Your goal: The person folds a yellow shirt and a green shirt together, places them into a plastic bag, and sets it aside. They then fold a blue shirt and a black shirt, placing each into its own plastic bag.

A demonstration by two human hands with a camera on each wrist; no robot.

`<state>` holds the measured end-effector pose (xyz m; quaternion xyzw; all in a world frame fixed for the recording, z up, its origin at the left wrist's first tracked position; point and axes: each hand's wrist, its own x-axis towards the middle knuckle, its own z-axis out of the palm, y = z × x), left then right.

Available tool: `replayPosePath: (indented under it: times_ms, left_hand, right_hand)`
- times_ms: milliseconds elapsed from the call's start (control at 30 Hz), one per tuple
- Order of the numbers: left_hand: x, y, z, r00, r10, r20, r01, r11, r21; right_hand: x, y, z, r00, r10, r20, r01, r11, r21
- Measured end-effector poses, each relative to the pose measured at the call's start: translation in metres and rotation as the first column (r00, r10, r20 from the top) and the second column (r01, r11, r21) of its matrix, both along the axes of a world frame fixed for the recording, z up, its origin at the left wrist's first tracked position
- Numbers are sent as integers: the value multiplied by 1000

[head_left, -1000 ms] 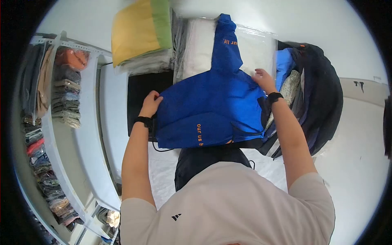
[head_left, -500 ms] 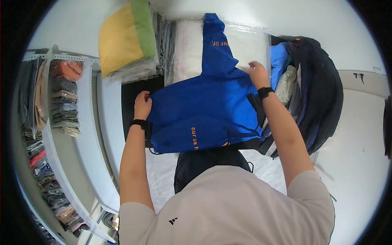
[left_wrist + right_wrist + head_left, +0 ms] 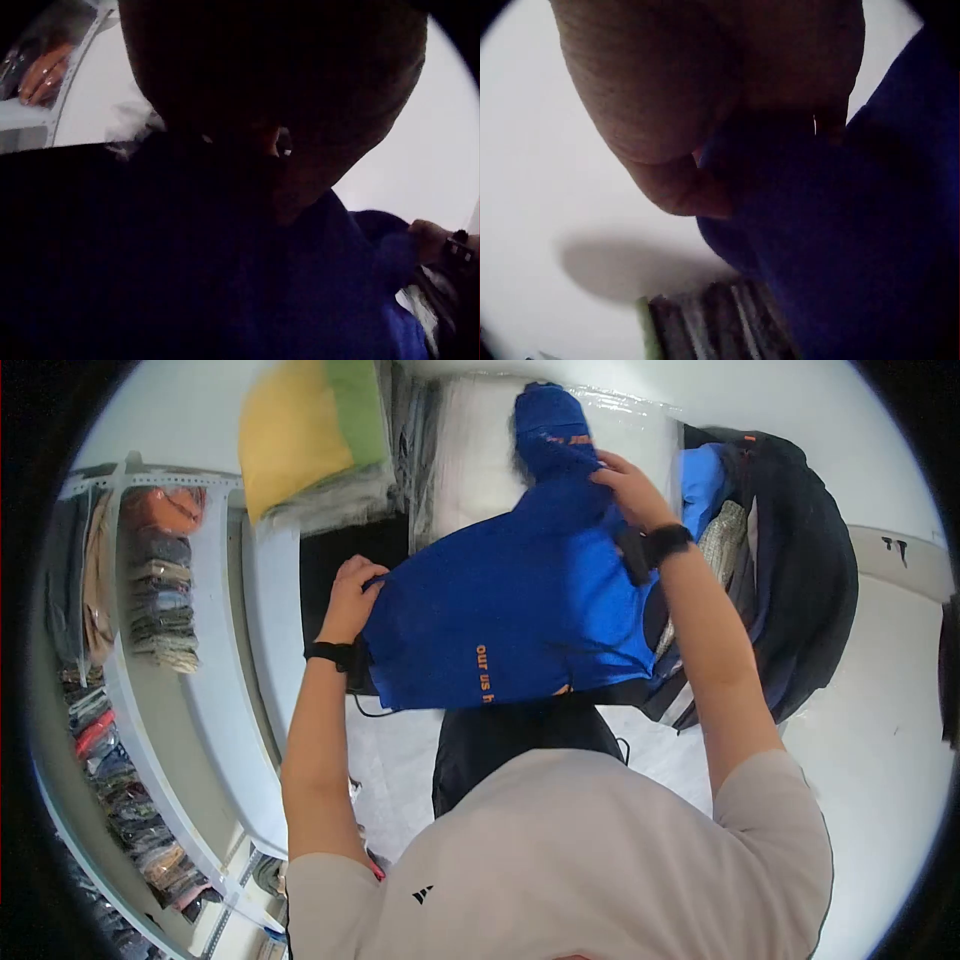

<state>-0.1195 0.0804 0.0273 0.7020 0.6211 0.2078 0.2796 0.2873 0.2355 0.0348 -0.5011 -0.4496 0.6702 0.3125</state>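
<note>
A blue long-sleeved top (image 3: pixel 490 590) with orange lettering lies spread before me in the head view, one sleeve (image 3: pixel 550 435) reaching away from my body. At its left corner my left hand (image 3: pixel 352 595) pinches the cloth between thumb and fingers; the left wrist view is very dark there. My right hand (image 3: pixel 640 495) grips the sleeve near its base. Thumb and fingertips close on the blue fabric (image 3: pixel 780 187) in the right wrist view.
A folded yellow and green piece (image 3: pixel 310 440) tops a stack at the back left. White plastic-wrapped packs (image 3: pixel 470 450) lie behind the top. Dark clothes (image 3: pixel 800 570) are heaped at the right. Shelves (image 3: pixel 210 660) with bagged garments stand on the left.
My right hand has moved from beside the top's right shoulder up to the sleeve and taken hold of it. The sleeve has shifted and bunched. My left hand stays at the left corner.
</note>
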Motion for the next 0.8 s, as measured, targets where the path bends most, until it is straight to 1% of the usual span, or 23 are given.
replayPosePath:
  times_ms: [33, 67, 133, 167, 200, 233, 267, 333, 367, 400, 433, 467, 500, 533, 567, 600, 667, 700, 733, 767, 800]
  left_hand:
    - [1, -5, 15, 998, -68, 9, 68, 998, 7]
    - [0, -12, 22, 998, -61, 10, 61, 998, -2]
    - [-2, -29, 31, 974, -218, -65, 221, 974, 44]
    - [-1, -39, 33, 974, -216, -64, 219, 975, 43]
    - [1, -51, 35, 959, -269, -87, 272, 962, 23]
    - [4, -61, 35, 940, -322, -110, 325, 946, 3]
    - [5, -73, 30, 940, -324, -109, 327, 945, 4]
    - [8, -93, 20, 896, -415, -157, 386, 903, -189]
    - [11, -99, 25, 888, -429, -165, 394, 895, -207]
    - [17, -99, 30, 884, -437, -164, 404, 893, -201]
    - [24, -98, 37, 912, -385, -143, 364, 919, -150]
    - [32, -96, 42, 936, -333, -115, 322, 941, -104]
    - [41, -94, 46, 933, -341, -111, 331, 938, -100]
    - [51, -91, 50, 940, -335, -64, 329, 940, -85]
    - [61, -87, 52, 945, -328, -19, 326, 943, -70]
    - [75, -85, 51, 942, -334, -22, 332, 941, -65]
    - [107, -78, 47, 917, -391, 77, 383, 919, 95]
    - [123, -75, 45, 900, -427, 84, 425, 904, 45]
    - [140, -72, 45, 882, -462, 95, 464, 886, -4]
    - [159, -68, 45, 879, -467, 96, 469, 883, 2]
    - [179, -65, 46, 877, -475, 69, 471, 880, 60]
  right_hand:
    - [7, -17, 16, 1000, 31, 5, -31, 999, 26]
    - [17, -33, 30, 998, 61, 8, -61, 996, 58]
    - [32, -71, 53, 958, 183, 221, -239, 935, 262]
    - [37, -92, 64, 938, 226, 263, -283, 938, 202]
    - [41, -114, 74, 915, 268, 302, -321, 937, 139]
    - [42, -135, 79, 910, 298, 287, -335, 938, 88]
    - [41, -154, 78, 906, 325, 271, -347, 937, 38]
    - [38, -181, 74, 795, 516, 319, -530, 847, -49]
    - [43, -193, 52, 754, 591, 287, -606, 794, -44]
    - [46, -201, 38, 686, 616, 388, -648, 759, -58]
    - [47, -202, 26, 592, 583, 556, -610, 775, -164]
    - [46, -201, 16, 463, 550, 695, -547, 794, -263]
    - [44, -203, 8, 465, 544, 699, -538, 800, -264]
    - [39, -204, 1, 606, 439, 663, -353, 896, -270]
    - [34, -204, -4, 721, 302, 624, -154, 947, -282]
    - [29, -204, -9, 723, 294, 625, -147, 950, -277]
    - [19, -205, -14, 742, 333, 582, -121, 920, -373]
    - [13, -207, -15, 799, 290, 527, -64, 912, -405]
    - [12, -210, -25, 799, 283, 530, -59, 915, -400]
    - [13, -214, -45, 861, 208, 464, 14, 903, -430]
    - [13, -220, -64, 909, 124, 397, 83, 881, -465]
